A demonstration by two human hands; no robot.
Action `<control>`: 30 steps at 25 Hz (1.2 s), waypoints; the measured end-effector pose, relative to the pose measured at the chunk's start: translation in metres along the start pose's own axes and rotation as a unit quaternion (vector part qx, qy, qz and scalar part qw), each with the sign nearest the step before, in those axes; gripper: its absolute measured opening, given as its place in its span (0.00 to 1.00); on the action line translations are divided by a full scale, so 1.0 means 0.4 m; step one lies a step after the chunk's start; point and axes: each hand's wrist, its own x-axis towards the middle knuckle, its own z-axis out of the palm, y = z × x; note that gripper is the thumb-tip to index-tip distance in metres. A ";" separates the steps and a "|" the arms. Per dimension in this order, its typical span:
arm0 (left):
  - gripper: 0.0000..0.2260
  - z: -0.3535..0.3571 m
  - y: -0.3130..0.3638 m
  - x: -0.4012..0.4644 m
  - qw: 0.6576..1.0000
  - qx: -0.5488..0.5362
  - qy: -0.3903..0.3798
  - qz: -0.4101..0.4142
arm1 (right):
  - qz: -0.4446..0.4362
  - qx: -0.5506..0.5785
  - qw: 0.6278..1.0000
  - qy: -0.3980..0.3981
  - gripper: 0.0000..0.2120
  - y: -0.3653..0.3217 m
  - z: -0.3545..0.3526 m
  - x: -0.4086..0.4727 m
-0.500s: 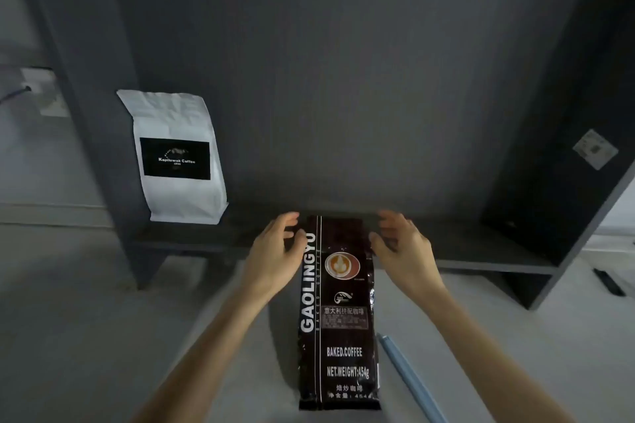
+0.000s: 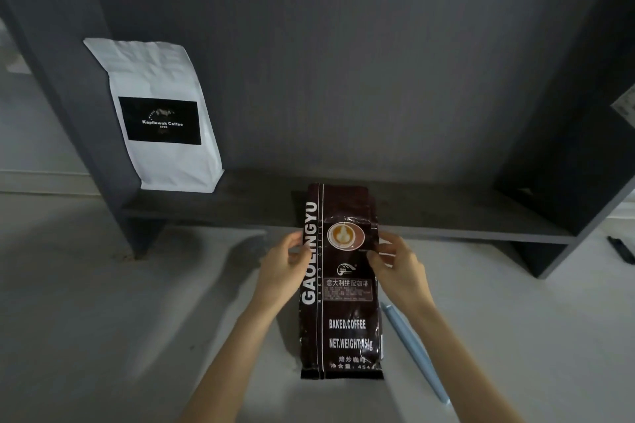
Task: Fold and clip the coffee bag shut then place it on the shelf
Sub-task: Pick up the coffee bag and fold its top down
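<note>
A tall dark brown coffee bag (image 2: 345,312) printed GAOLINGYU stands upright on the pale surface in front of the grey shelf (image 2: 429,213). My left hand (image 2: 285,269) pinches its left edge about a third of the way down. My right hand (image 2: 395,266) grips the right edge at the same height, thumb on the front. The bag's top stands straight and unfolded. A long light blue clip (image 2: 414,352) lies on the surface just right of the bag, under my right forearm.
A white coffee bag (image 2: 161,113) with a black label stands at the left end of the shelf, leaning on the side panel. The shelf board to its right holds nothing. A dark object (image 2: 621,249) lies on the surface at the far right.
Both hands have come down from the bag's top corners to its sides and closed on its edges. The view has moved closer to the shelf.
</note>
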 end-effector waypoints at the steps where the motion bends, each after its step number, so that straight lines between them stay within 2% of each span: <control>1: 0.14 0.003 -0.002 -0.005 1.000 -0.007 -0.001 -0.002 | 0.007 0.005 1.000 0.001 0.16 0.003 0.003 -0.003; 6: 0.13 0.003 -0.005 -0.027 0.999 -0.045 0.025 -0.012 | 0.018 0.031 0.999 0.022 0.16 0.007 0.004 -0.020; 14: 0.09 -0.023 0.014 -0.084 0.984 -0.153 0.087 0.002 | -0.032 0.062 0.994 0.079 0.08 0.003 -0.026 -0.081; 17: 0.05 -0.029 0.027 -0.094 0.984 -0.156 0.086 0.022 | -0.043 0.064 0.992 0.095 0.07 0.007 -0.032 -0.100; 21: 0.09 -0.032 0.040 -0.122 0.984 -0.151 0.083 0.041 | -0.050 0.071 0.989 0.124 0.02 0.001 -0.037 -0.117; 25: 0.10 -0.045 0.044 -0.132 0.981 -0.141 0.120 0.062 | -0.075 0.072 0.988 0.113 0.10 -0.010 -0.038 -0.124; 30: 0.08 -0.052 0.035 -0.131 0.978 -0.164 0.115 0.060 | -0.081 0.082 0.988 0.100 0.03 -0.009 -0.033 -0.126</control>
